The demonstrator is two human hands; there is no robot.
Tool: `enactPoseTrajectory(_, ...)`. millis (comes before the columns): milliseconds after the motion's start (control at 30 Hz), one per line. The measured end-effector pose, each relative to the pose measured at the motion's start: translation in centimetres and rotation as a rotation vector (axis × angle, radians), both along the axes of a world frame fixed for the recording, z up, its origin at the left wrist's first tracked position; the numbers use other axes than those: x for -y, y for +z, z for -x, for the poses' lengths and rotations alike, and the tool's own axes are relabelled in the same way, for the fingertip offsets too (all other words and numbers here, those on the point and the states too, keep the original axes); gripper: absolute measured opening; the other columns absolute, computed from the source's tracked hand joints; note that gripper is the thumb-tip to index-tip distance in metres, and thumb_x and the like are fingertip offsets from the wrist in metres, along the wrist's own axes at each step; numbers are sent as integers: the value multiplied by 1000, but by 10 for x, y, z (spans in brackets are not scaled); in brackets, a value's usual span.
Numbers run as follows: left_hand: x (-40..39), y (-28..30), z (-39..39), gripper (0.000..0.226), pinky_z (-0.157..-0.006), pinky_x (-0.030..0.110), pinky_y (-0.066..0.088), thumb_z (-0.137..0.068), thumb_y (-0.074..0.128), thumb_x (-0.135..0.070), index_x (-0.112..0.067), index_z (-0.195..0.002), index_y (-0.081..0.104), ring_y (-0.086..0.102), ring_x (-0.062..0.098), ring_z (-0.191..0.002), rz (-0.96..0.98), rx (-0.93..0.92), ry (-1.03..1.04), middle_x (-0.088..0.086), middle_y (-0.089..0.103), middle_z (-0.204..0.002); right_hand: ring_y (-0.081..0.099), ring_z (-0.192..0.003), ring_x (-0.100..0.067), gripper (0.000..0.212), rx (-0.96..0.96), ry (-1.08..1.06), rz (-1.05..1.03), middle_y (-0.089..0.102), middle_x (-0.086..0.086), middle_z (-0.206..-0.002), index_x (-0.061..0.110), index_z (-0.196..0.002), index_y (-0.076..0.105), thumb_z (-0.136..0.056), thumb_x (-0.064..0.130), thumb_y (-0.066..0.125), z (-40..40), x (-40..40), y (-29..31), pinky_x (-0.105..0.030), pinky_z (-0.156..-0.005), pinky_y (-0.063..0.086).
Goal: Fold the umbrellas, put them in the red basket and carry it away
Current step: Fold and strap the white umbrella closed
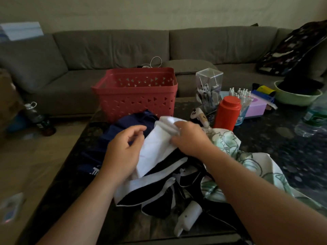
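A white-and-black umbrella [155,152] lies loose on the dark table, its white handle [187,217] pointing toward me. My right hand [189,137] grips a gathered fold of its white canopy near the top. My left hand [123,147] hovers beside the white fabric with fingers loosely curled, holding nothing. A navy blue umbrella [123,128] lies beneath, to the left. A white umbrella with a green floral print [247,163] lies to the right. The red basket [136,92] stands empty at the table's far edge.
Right of the basket stand a clear pen holder [208,89], an orange bottle [227,114], a pink tissue box [256,107], a green bowl [297,97] and a plastic water bottle [313,119]. A grey sofa [109,48] runs behind the table. Bottles [38,119] sit on the floor at left.
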State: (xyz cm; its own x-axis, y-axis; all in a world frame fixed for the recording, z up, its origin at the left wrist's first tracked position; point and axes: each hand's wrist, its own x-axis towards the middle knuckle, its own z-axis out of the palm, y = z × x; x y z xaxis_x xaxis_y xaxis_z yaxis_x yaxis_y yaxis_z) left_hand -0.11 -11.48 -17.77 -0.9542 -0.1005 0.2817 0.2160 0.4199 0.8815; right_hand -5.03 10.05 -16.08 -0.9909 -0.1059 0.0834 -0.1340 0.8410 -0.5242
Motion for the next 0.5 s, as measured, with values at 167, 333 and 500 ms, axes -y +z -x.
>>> enactPoseTrajectory(167,3,8,-8,40,-108,41,49,-97,35,-72,-62,-126,61,64,8,-124,-260,33,-12,-14,69,-130,68,-76,-29,19,161,-172,842,71,-16,-85,9,-97,77,-85,3,63,11,-16,20,-37,-68,57)
enactPoseTrajectory(333,10,10,0,46,-116,36,38,-109,37,-59,-42,-149,53,51,7,-138,-148,137,58,-18,56,-148,73,-74,-26,25,285,-54,1213,76,-16,-93,4,-110,75,-93,-4,58,9,-19,27,-37,-69,60)
enactPoseTrajectory(500,11,28,17,69,-119,57,38,-100,55,-67,-25,-153,45,46,35,-144,-348,254,-115,13,46,-157,74,-84,-29,31,184,156,1220,77,-15,-99,9,-117,73,-93,-4,60,0,-9,38,-41,-75,59)
